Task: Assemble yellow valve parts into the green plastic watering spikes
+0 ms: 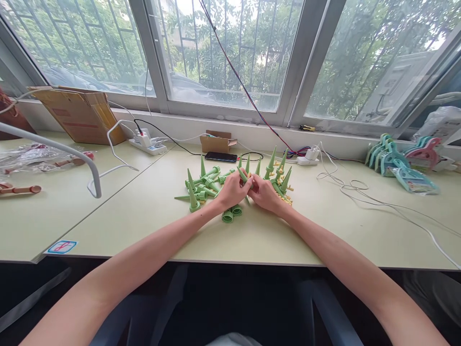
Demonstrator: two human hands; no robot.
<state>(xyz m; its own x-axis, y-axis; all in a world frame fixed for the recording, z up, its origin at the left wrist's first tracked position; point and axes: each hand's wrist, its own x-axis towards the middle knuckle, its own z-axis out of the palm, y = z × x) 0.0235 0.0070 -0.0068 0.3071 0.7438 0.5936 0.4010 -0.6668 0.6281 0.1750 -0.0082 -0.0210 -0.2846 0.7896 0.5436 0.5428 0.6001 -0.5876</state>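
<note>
Left to right, you have one cardboard box point(77, 117), then a pile of green spikes point(193, 201); three stand tip up, and the overlapping rest defy an exact count. Your left hand point(235, 188) comes in from the lower left, palm down, fingers curled, pinching one green cone point(244, 176). Two open green caps point(227, 217) lie just below it. The cone is between your hands, above the table point(144, 226), long axis slanted, narrow end pointing away and left. Your right hand point(263, 193) angles in from the lower right, fingertips pinching the cone. Beyond it stand several upright spikes point(270, 166) among yellow pieces point(289, 199), too crowded to count.
</note>
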